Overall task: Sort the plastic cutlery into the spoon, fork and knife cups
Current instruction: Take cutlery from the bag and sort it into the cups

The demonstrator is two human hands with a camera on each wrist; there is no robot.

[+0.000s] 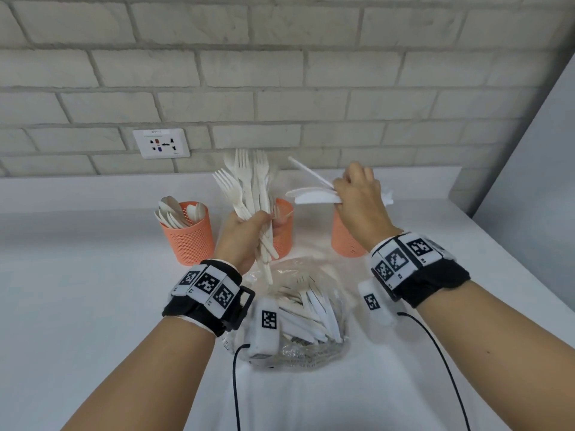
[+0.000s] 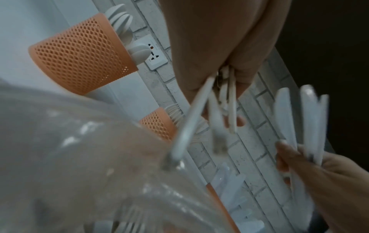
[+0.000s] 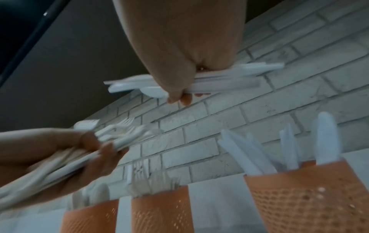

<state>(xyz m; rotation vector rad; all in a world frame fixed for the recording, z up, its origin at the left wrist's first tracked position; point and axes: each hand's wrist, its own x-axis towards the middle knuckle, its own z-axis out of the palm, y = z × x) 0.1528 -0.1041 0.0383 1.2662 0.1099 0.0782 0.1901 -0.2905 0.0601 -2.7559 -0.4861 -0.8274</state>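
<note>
Evidently, the sorting is judged about half done: forks (image 1: 249, 188) are gripped in the left hand (image 1: 245, 237), knives (image 1: 314, 194) clutched in the right hand (image 1: 357, 194), above three partly filled cups (image 1: 186, 234); more cutlery remains in the bag (image 1: 308, 309) on the tabletop (image 1: 93, 275).

My head view: bright, even light, bowed edges. Both wrist views: dimmer, motion-smeared, dark corners, near plastic bag (image 2: 79, 157) unfocused.

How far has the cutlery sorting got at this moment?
Partly done: the left cup holds spoons. In hand: the left hand grips a bundle of forks; the right hand grips knives above the right cup. Left: mixed cutlery in the plastic bag.
</note>
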